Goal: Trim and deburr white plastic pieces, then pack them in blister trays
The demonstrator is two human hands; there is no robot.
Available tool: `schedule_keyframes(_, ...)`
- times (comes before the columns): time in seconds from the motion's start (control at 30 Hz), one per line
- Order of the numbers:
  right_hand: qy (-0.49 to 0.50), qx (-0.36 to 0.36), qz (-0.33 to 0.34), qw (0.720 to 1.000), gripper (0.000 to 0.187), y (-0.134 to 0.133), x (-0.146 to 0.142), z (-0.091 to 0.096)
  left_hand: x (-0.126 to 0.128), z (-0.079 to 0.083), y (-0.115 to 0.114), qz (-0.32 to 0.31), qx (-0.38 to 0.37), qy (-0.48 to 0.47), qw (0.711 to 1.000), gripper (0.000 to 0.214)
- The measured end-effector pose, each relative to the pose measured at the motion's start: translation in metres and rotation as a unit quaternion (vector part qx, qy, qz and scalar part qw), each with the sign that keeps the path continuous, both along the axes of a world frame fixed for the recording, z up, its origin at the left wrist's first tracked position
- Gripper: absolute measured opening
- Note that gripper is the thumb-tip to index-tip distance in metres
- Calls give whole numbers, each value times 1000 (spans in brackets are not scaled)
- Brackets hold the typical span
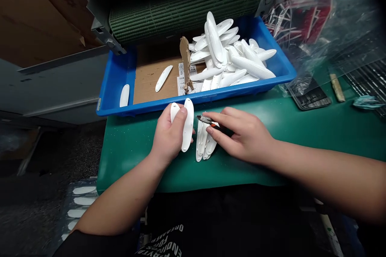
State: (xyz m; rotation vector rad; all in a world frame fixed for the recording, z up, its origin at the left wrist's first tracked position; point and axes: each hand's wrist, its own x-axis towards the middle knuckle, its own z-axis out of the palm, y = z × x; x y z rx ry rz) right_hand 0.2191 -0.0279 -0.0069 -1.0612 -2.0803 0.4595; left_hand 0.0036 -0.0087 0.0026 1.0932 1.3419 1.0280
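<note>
The left hand (167, 135) is closed around two white oval plastic pieces (188, 124), with the thumb pressed across the nearer one. The right hand (243, 136) grips a small pair of cutters (207, 121) with a dark handle and a touch of orange, their tips just beside the held pieces. Below the cutters, a small stack of white pieces (202, 141) lies on a green mat (135, 172), close against the right hand's fingers (217, 130).

Past the mat stands a blue tray (196, 102). A large heap of white pieces (229, 52) fills its right end, while a flattened cardboard sheet (150, 82) lines the left end, with one loose piece (163, 78) on it. Another piece (124, 95) stands at the tray's left end. Most pieces are in the heap, and only a few are out on the mat. More lie in a row (81, 204) low on the left, though that view is too dim and blurred to say what holds them.
</note>
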Motion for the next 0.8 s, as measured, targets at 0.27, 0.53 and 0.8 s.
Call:
schedule_keyframes(0.27, 77, -42, 3, 996, 33, 5, 2, 0, 1, 2, 0, -94, 42, 177, 979, 28)
schedule_keyframes(0.53, 105, -39, 8, 994, 33, 7, 1, -2, 5, 3, -1, -146, 61, 218, 963, 39)
schedule_keyframes(0.8, 69, -44, 10, 997, 32, 6, 1, -1, -5, 1, 1, -122, -48, -62, 989, 28)
